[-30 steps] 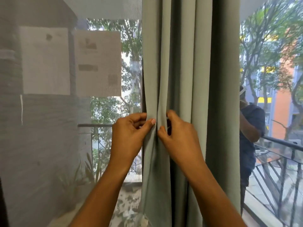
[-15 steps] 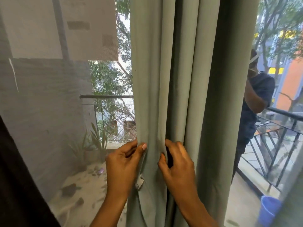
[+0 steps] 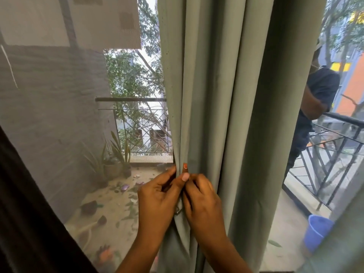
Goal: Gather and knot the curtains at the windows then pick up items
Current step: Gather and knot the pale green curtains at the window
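Observation:
A sage-green curtain [image 3: 220, 91] hangs in long folds down the middle of the window. My left hand [image 3: 157, 201] pinches its left edge between thumb and fingers. My right hand [image 3: 202, 203] grips the fold right beside it, so the two hands press together on the bunched cloth. The curtain's lower part runs out of view below my forearms.
A sheer mesh screen [image 3: 59, 115] covers the window to the left, with a dark curtain [image 3: 23, 213] at the lower left. Outside are a balcony railing [image 3: 334, 142], potted plants [image 3: 116, 164], a blue bucket [image 3: 317, 233] and a person [image 3: 313, 107] reflected at the right.
My hands have slid down the curtain and closed together, gathering the left folds between them. The view has tilted down, showing more of the balcony floor.

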